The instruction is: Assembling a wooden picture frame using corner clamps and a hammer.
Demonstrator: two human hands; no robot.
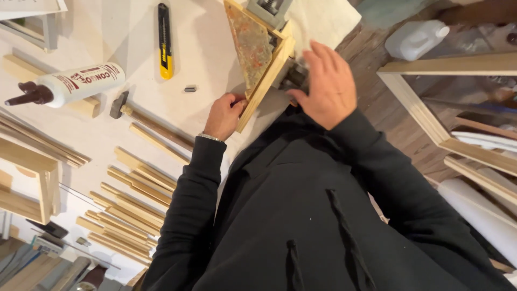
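1. Covering the tabletop [204, 54]: a pale sheet, by which every item is carried.
2. Wooden frame [264, 70] with a mottled panel, set in a metal corner clamp [269, 11] at the tabletop's edge.
3. Right hand [326, 86], fingers spread, laid by the frame's corner.
4. Left hand [223, 116], fingers pinched on the frame's lower end.
5. Glue bottle [75, 83], laid flat.
6. Yellow utility knife [165, 40].

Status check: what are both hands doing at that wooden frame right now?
Left hand pinching wooden frame at its lower corner. Right hand open, over the metal clamp. Nothing blocking.
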